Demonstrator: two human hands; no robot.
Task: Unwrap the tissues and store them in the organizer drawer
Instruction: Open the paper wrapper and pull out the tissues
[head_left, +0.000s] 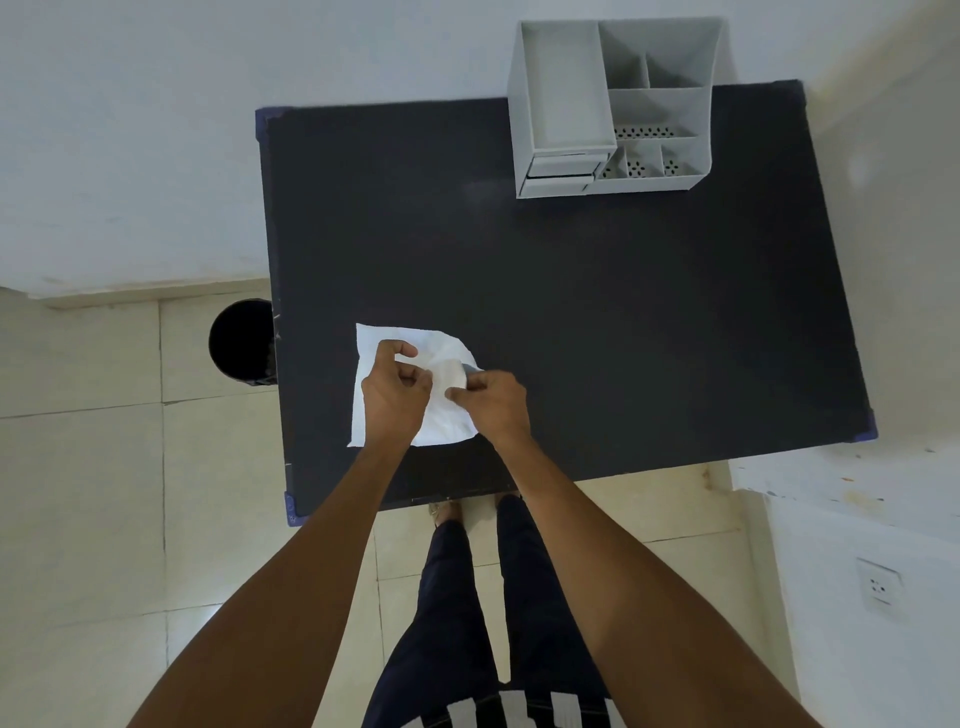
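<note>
White tissue (447, 415), thin, crinkled, spread flat on matte black worktop (623, 322) near front-left edge. Left hand (395, 395) curled, fingers pinching tissue's mid fold; right hand (493, 402) pinching a small pale folded bit w/ grey edge, beside it. Grey plastic organizer (561, 93), boxy, perforated compartments, small drawers, at far right, well apart.

You are looking down on a dark rectangular surface (597, 312) with blue corner caps, its far edge set against a pale wall (156, 130). At nine o'clock, just off the surface's left edge, a black round bin (241, 343) stands on the beige tiled floor (78, 519). At four o'clock, a white wall socket (879, 587) sits on the right-hand wall. At six o'clock, dark trousers (457, 623) show below.
</note>
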